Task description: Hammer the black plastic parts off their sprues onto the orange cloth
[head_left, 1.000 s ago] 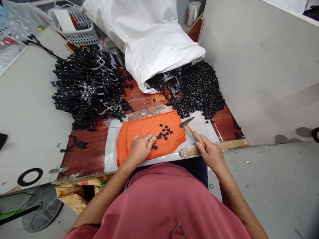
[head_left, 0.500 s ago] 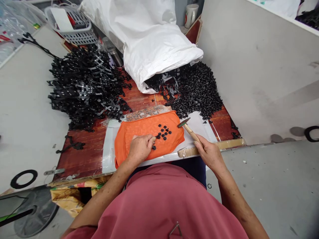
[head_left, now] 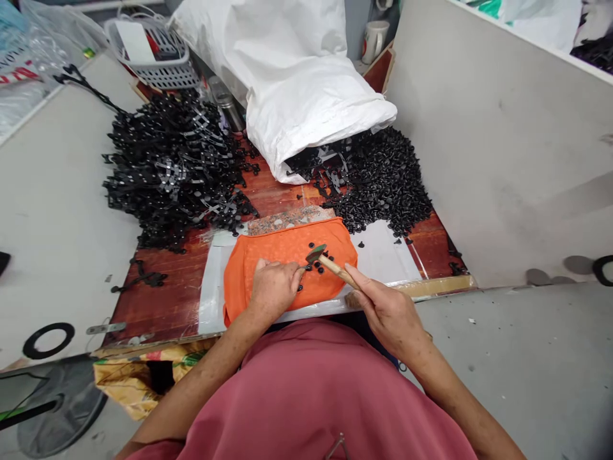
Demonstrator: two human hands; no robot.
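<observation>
My left hand rests on an orange cloth, thumb and forefinger pinched together. A small black part pokes out at the fingertips; how much of it they cover is hidden. My right hand is closed round the wooden handle of a small hammer. The metal head hangs over the cloth, just right of my left fingertips, and hides some of the black round pieces scattered there. Whether the head touches a piece, I cannot tell. Another black piece lies just below my left fingertips.
Behind the cloth lies a speckled stone slab. A heap of black strip-like parts stands at the left. Small black pegs pile up at the right, below a white sack. Grey panels border both sides.
The hammer in my right hand has moved left and in over the black pieces on the cloth. My left hand keeps its pinch at nearly the same place. The whole view has shifted slightly.
</observation>
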